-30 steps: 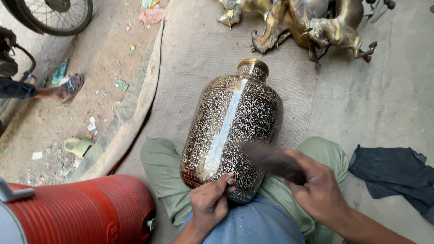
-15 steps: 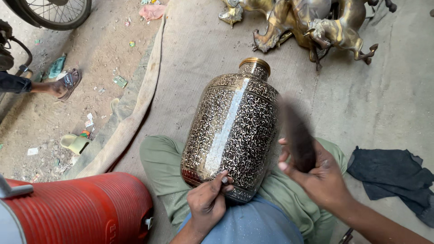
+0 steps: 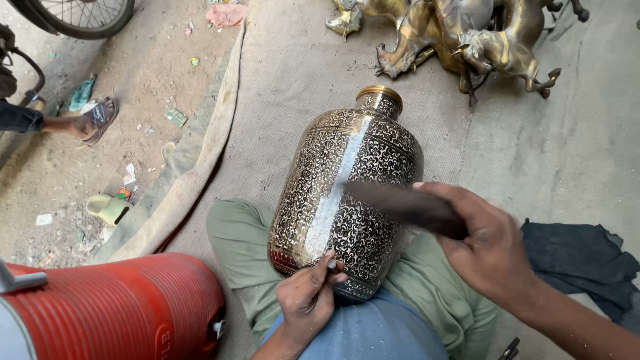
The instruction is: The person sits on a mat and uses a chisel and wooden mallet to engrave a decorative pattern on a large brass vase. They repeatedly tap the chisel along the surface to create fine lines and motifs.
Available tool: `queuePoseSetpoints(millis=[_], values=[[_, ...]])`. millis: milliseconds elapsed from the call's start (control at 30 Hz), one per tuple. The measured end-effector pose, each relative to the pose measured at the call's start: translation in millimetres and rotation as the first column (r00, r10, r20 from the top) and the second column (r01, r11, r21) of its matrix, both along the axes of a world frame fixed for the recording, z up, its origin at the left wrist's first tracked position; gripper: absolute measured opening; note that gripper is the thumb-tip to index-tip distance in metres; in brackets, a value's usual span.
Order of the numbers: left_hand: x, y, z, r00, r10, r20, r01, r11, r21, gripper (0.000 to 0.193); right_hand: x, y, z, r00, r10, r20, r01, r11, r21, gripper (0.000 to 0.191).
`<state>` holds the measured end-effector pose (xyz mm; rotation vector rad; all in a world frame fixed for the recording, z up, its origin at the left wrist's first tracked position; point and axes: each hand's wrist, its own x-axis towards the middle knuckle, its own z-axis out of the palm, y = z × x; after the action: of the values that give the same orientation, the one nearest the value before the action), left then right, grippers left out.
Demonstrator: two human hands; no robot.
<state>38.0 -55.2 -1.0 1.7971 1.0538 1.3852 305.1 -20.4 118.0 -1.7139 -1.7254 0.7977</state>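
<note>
Grey mat: vase point(image 3: 347, 200) on lap; left hand point(image 3: 308, 301) pinching chisel point(image 3: 331, 263); right hand point(image 3: 490, 250) gripping mallet point(image 3: 407, 205).

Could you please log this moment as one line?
left hand: thin tool on engraved brass vase | right hand: dark wooden mallet | vase across lap

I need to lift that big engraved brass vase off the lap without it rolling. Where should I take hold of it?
Probably with two hands: one around the narrow neck at the far end, the other under the wide base near the left hand. The vase lies tilted across the lap, its polished round belly offering no grip.
</note>
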Motion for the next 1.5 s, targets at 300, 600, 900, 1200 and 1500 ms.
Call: queuePoseSetpoints(millis=[300,600,900,1200,1500], values=[[-2,-5,-7,0.997,0.02,-0.068,-0.019,0.999,0.027,0.056,-1,0,-15,0.93,0.152,-0.334,-0.175,0.984,-0.038,0.051],[-3,-6,-13,0.992,0.083,-0.091,-0.081,0.997,0.019,0.033,2,-9,-28,0.726,0.246,0.642,-0.403,0.909,0.107,0.063],[-1,-4,-5,0.999,0.013,-0.031,-0.014,1.0,-0.022,0.049,-5,-10,-21,0.939,0.095,-0.329,-0.128,0.988,-0.081,0.049],[-3,-4,-7,0.995,0.04,-0.09,-0.041,0.999,-0.011,0.045,-8,-6,-7,0.821,0.286,0.494,-0.284,0.955,-0.082,0.056],[-2,-2,2,1.0,-0.009,-0.028,0.008,0.999,-0.033,0.052,-12,-7,-5,0.915,0.185,0.359,-0.209,0.977,0.031,0.073]])
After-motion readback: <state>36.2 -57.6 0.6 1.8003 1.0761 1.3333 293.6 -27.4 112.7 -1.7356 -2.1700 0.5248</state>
